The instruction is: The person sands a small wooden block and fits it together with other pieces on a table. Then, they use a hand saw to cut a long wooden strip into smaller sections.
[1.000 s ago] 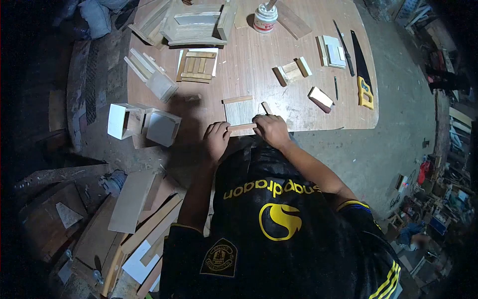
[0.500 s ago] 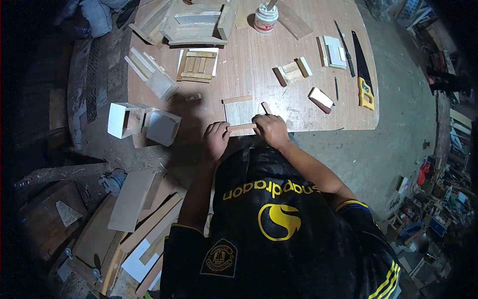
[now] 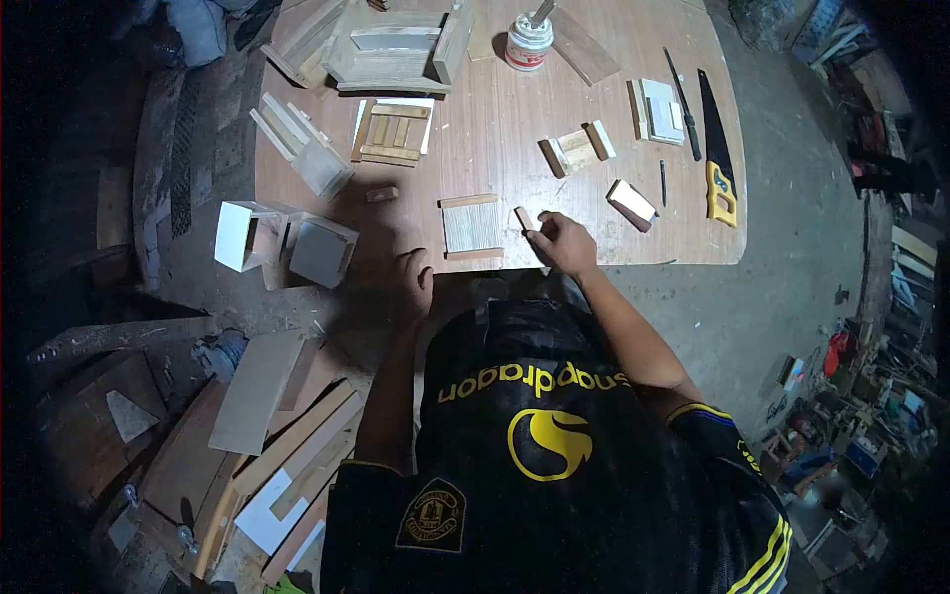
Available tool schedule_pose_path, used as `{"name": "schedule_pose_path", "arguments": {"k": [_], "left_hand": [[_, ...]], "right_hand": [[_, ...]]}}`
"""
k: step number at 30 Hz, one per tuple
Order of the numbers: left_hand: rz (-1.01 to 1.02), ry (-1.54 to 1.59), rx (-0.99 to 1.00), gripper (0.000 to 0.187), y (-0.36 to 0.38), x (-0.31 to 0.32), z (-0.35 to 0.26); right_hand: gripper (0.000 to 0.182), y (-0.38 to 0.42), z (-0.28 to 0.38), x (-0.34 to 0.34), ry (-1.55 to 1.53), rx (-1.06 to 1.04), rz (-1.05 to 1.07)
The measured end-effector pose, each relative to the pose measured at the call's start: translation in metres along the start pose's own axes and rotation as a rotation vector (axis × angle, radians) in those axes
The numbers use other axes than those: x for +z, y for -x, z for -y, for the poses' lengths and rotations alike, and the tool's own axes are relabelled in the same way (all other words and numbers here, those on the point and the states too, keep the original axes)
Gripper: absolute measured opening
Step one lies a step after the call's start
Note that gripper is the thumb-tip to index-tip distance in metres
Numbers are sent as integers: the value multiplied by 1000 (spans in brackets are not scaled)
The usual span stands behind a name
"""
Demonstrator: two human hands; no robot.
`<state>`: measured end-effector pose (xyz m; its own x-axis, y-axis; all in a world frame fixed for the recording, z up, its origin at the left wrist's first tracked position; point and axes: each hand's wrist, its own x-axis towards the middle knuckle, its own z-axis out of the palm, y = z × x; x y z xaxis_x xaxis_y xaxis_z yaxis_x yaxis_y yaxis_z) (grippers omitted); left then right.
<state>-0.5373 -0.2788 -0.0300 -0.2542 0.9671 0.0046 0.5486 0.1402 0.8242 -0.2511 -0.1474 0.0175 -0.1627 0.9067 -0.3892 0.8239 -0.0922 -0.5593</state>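
Observation:
A ribbed panel (image 3: 473, 227) with a wooden strip along its top and bottom lies at the table's front edge. My left hand (image 3: 415, 278) is at the edge just left of it, fingers curled, touching no piece that I can make out. To the panel's right, my right hand (image 3: 564, 244) has its thumb and fingers apart and empty, beside a small wooden stick (image 3: 523, 219). A small wood block (image 3: 381, 194) lies up and left of the panel. Farther right are a short wooden assembly (image 3: 578, 151) and a pale-topped block (image 3: 632, 203).
A yellow-handled saw (image 3: 722, 194), a long thin tool (image 3: 686, 109) and a pencil (image 3: 663, 183) lie at the right. A glue tub (image 3: 529, 42) stands at the back. Wooden boxes and frames line the table's left side (image 3: 317, 246). Boards lean below left.
Both hands have let go of the panel's lower strip. My left hand has moved left and down, my right hand a little right, its fingers now apart. The panel lies uncovered.

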Motion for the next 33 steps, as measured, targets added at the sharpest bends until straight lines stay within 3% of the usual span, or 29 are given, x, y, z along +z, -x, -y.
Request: {"name": "schedule_pose_path", "arguments": {"k": [2, 9, 12, 14, 15, 17, 18, 20, 23, 27, 30, 33], "left_hand": [[-31, -231, 59, 27, 5, -1, -1], [-18, -324, 113, 15, 7, -1, -2], [-81, -345, 193, 12, 12, 6, 6], [-167, -381, 267, 11, 18, 9, 3], [-168, -377, 268, 11, 22, 9, 1], [-109, -438, 192, 13, 28, 11, -2], [-113, -436, 193, 13, 28, 14, -3], [-152, -374, -28, 18, 29, 21, -4], [-132, -553, 142, 21, 32, 19, -3], [-136, -540, 129, 22, 42, 23, -7], [-160, -534, 104, 21, 45, 26, -15], [-98, -511, -57, 21, 57, 36, -13]], "right_hand": [[40, -2, 8, -1, 83, -23, 65], [41, -5, 19, 7, 175, 39, 125], [44, -5, 9, 14, 33, 90, 169], [42, -6, 1, 24, -368, 141, 179], [42, -6, -2, 22, -364, 141, 176], [34, -3, 2, 18, -886, 384, 472], [25, 2, 11, 18, -896, 417, 421], [24, 0, 13, 14, -819, 367, 427], [24, -7, 9, 18, -758, 326, 416], [22, -18, -2, 26, -764, 303, 393], [27, -23, -2, 35, -582, 207, 277], [28, -22, -1, 33, -521, 224, 255]]}}
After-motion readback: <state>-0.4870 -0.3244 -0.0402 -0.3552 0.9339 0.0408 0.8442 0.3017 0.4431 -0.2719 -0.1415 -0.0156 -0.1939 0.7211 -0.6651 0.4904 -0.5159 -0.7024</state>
